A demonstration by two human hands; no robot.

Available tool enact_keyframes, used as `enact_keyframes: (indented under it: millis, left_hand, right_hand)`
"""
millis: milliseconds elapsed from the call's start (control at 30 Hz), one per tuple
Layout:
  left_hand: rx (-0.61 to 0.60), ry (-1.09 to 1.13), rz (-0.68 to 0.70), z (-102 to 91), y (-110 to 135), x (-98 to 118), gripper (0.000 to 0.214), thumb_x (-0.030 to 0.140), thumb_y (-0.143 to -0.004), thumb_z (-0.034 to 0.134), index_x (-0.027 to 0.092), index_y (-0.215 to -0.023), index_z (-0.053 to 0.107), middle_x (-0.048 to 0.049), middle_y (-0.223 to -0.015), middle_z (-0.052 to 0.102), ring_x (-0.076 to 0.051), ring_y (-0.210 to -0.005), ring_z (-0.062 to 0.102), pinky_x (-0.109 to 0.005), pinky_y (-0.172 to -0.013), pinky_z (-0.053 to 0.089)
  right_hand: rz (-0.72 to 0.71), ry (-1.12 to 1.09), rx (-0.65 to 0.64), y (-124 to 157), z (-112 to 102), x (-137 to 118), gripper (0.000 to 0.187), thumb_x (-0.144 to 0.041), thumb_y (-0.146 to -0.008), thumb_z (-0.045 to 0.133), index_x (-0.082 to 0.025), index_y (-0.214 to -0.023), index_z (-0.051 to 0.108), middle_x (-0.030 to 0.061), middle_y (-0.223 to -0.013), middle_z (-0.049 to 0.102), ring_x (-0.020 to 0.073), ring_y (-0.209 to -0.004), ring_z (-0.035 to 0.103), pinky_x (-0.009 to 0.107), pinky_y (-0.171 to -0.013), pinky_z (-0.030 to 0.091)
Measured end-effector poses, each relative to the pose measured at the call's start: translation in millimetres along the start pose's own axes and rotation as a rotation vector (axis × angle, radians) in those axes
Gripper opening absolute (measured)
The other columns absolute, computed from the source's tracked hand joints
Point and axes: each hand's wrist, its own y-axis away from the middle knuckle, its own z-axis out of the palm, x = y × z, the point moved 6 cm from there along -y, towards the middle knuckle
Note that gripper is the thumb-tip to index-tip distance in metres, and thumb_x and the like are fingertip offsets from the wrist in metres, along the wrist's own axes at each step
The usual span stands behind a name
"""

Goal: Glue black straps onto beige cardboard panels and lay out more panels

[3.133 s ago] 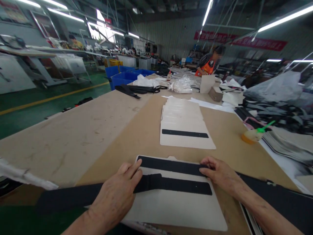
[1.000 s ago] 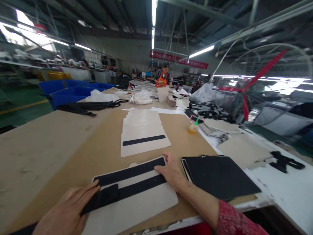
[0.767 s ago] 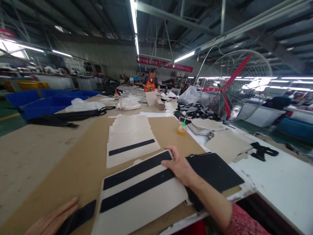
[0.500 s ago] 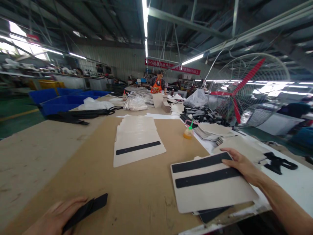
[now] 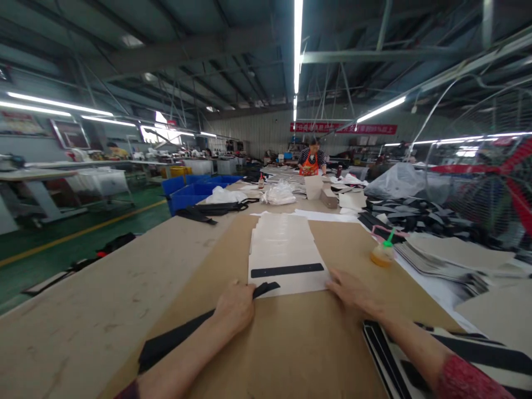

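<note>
My left hand (image 5: 236,306) is closed around a bundle of long black strips (image 5: 178,336). Their front ends poke past my fingers over the lower left corner of a beige panel, and the rest trails back under my forearm. That panel (image 5: 286,284) tops an overlapping, fanned row of beige panels (image 5: 282,238) and carries one black strip (image 5: 286,270) across it. At its lower right corner is my right hand (image 5: 351,291), slightly blurred, fingers stretched out and fingertips at the edge. Panels with black strips (image 5: 469,349) lie stacked beneath and beside my right forearm.
A small glue bottle with a green nozzle (image 5: 383,252) stands right of the panels. Beyond it are stacked beige sheets (image 5: 457,257) and a heap of black and grey strips (image 5: 411,219). Blue bins (image 5: 193,194), a fan (image 5: 499,172) and a person in an orange apron (image 5: 311,160) are farther off.
My right hand has let go of the two-strip panel, now on the right-hand stack, and moved left to the fanned panels. My left hand brought the black strips forward. The view turned left.
</note>
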Motion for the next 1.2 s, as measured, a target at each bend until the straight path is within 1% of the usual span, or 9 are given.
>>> enact_keyframes:
  millis: [100,200,467,633,733,867,967,1067,1200]
  left_hand:
    - [0.025,0.000,-0.011,6.2,-6,3,0.048,0.004,-0.080,0.039,0.018,-0.115,0.067,-0.0131,-0.109,0.068,-0.026,-0.111,0.055,-0.038,-0.099,0.043]
    - [0.014,0.017,0.006,7.1,8,0,0.049,0.003,-0.077,0.041,0.020,-0.114,0.068,-0.0113,-0.111,0.068,-0.026,-0.110,0.054,-0.037,-0.098,0.043]
    - [-0.106,0.071,0.044,12.7,130,-22,0.066,0.003,-0.066,0.046,0.027,-0.126,0.060,-0.0026,-0.139,0.055,-0.025,-0.125,0.047,-0.041,-0.108,0.038]
    - [-0.132,0.121,-0.109,-1.5,180,-48,0.049,0.015,-0.075,0.051,0.026,-0.121,0.064,-0.0066,-0.131,0.062,-0.028,-0.123,0.053,-0.042,-0.107,0.038]
    - [-0.058,0.286,-0.272,-24.7,185,-50,0.031,0.034,-0.086,0.048,0.020,-0.104,0.068,-0.0106,-0.100,0.072,-0.028,-0.097,0.066,-0.040,-0.087,0.048]
    - [-0.241,1.054,-0.269,-24.1,174,-11,0.036,0.050,-0.083,0.052,0.016,-0.082,0.063,-0.0037,-0.064,0.066,-0.014,-0.052,0.058,-0.022,-0.047,0.038]
    - [-0.273,1.423,-0.247,-16.9,164,16,0.041,0.054,-0.074,0.064,0.015,-0.085,0.060,-0.0016,-0.062,0.064,-0.008,-0.044,0.050,-0.018,-0.041,0.031]
    - [-0.325,1.502,-0.213,-9.0,157,35,0.042,0.054,-0.073,0.068,0.013,-0.083,0.061,-0.0015,-0.057,0.063,-0.007,-0.041,0.049,-0.017,-0.041,0.032]
    - [-0.364,1.551,-0.180,-8.2,152,50,0.044,0.055,-0.068,0.072,0.013,-0.075,0.061,-0.0011,-0.053,0.060,-0.006,-0.038,0.046,-0.017,-0.039,0.031]
  right_hand:
    - [-0.027,0.090,-0.059,-9,20,-16,0.040,-0.034,-0.092,0.044,-0.008,-0.112,0.067,0.0210,-0.117,0.067,0.0297,-0.111,0.061,0.041,-0.100,0.042]
    - [-0.050,0.125,-0.095,14,24,-16,0.041,-0.038,-0.095,0.039,-0.012,-0.105,0.069,0.0195,-0.114,0.069,0.0293,-0.110,0.061,0.041,-0.100,0.042]
    - [-0.149,0.182,-0.145,147,42,-35,0.054,-0.047,-0.090,0.048,-0.012,-0.129,0.062,0.0171,-0.144,0.050,0.0326,-0.134,0.045,0.045,-0.112,0.036]
    - [-0.190,0.068,-0.164,172,45,-52,0.054,-0.050,-0.082,0.058,-0.018,-0.125,0.067,0.0137,-0.140,0.054,0.0357,-0.132,0.047,0.049,-0.109,0.041]
    - [-0.228,-0.196,-0.054,164,23,-78,0.038,-0.048,-0.080,0.061,-0.026,-0.108,0.074,0.0095,-0.125,0.067,0.0342,-0.121,0.057,0.047,-0.102,0.047]
    - [-0.209,-0.605,-0.131,156,4,-134,0.033,-0.053,-0.089,0.049,-0.029,-0.084,0.071,0.0037,-0.094,0.073,0.0250,-0.092,0.066,0.035,-0.080,0.053]
    - [-0.119,-0.833,-0.239,153,6,-169,0.038,-0.056,-0.089,0.049,-0.027,-0.104,0.067,0.0030,-0.101,0.071,0.0224,-0.098,0.064,0.033,-0.086,0.050]
    - [-0.104,-1.064,-0.261,148,13,-186,0.056,-0.052,-0.089,0.053,-0.024,-0.137,0.048,0.0066,-0.125,0.064,0.0210,-0.111,0.060,0.036,-0.098,0.045]
    - [-0.077,-1.132,-0.225,145,17,-184,0.064,-0.052,-0.089,0.052,-0.022,-0.144,0.039,0.0108,-0.134,0.057,0.0222,-0.110,0.061,0.039,-0.097,0.046]
